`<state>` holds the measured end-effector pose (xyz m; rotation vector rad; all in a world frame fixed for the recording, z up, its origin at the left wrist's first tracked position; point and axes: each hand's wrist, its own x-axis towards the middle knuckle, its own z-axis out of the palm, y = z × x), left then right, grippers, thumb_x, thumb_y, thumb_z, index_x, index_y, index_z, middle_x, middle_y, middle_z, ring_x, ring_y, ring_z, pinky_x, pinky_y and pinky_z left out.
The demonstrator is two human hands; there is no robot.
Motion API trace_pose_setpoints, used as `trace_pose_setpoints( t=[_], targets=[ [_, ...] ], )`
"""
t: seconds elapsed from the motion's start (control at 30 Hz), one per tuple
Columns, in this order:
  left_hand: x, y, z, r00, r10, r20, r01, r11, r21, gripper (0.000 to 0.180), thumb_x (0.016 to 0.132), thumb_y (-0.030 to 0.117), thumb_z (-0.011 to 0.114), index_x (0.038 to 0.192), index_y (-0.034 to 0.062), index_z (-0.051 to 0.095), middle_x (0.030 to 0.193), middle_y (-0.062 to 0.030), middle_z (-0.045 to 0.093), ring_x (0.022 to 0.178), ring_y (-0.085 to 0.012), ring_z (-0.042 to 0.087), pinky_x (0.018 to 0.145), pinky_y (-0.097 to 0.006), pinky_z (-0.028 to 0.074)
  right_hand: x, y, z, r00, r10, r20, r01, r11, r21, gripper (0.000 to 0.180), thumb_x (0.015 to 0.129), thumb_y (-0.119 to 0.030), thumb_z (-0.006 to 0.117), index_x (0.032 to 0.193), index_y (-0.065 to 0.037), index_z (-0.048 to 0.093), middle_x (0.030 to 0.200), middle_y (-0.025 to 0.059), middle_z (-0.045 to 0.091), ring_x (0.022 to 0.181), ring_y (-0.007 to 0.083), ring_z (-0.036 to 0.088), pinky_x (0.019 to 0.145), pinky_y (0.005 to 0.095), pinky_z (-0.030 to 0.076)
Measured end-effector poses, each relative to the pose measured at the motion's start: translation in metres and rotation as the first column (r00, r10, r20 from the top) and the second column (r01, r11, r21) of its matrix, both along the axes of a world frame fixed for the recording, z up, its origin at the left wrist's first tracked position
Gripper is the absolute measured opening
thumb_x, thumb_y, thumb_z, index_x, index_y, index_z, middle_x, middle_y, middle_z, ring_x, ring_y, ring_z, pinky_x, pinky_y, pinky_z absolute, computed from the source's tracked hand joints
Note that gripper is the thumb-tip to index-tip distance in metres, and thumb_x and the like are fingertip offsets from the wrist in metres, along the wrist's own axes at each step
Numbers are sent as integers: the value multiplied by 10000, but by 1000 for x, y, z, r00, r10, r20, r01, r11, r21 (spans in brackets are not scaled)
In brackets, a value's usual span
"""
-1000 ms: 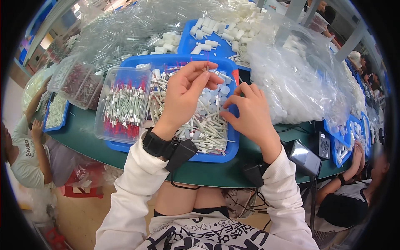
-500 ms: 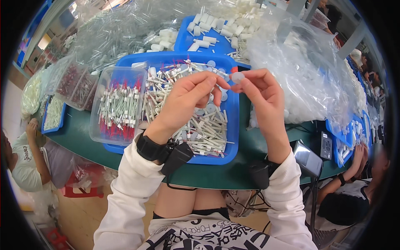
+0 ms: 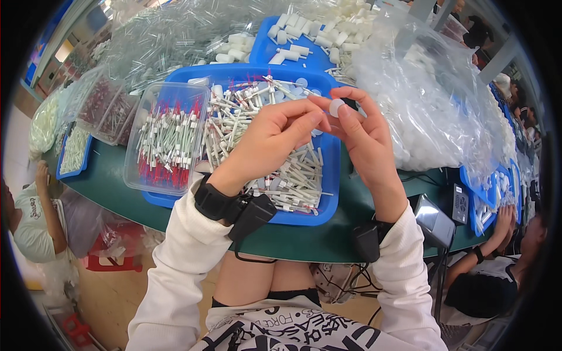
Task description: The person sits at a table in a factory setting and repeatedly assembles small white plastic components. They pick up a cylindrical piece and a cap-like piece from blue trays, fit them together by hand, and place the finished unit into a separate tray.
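Right hand pinches a small white cap at its fingertips. Left hand is curled narrow beside it — contents hidden. Below, a blue tray of white tubes, too many to count; one clear box of red-tipped tubes on the green bench.

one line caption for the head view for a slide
Both hands, left hand and right hand, pinch a small white cap over a blue tray of white tubes.
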<state>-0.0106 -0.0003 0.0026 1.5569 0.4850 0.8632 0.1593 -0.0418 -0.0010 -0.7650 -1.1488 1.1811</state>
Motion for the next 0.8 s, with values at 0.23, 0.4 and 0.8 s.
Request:
trace_pose_setpoints(
  t=[0.23,0.4,0.8],
  targets=[
    [2,1,-6,998,58,22,-59,994,89,210,957,153,504,938,-24,616,839,15,564,589,-27,369,510,-189,288,3,1,-8,993,104,57,-107,993,56,250,979,-206,502,1158,-34,479,1114,121,635,1032,140,570,954,337,436],
    [1,1,-5,997,72,-25,-69,992,108,202,954,144,503,936,-21,618,918,26,577,608,-32,394,518,-192,308,8,2,-12,980,111,162,-126,989,82,235,969,-166,523,1147,-22,471,1079,93,640,1038,140,570,935,304,427],
    [-5,-13,4,873,325,-365,-112,860,498,224,913,148,444,1080,3,481,655,-203,589,647,-434,577,593,-494,429,10,7,-13,884,-127,449,38,979,202,244,856,-87,660,1075,-36,566,1063,64,636,993,160,603,877,285,450]
  ],
)
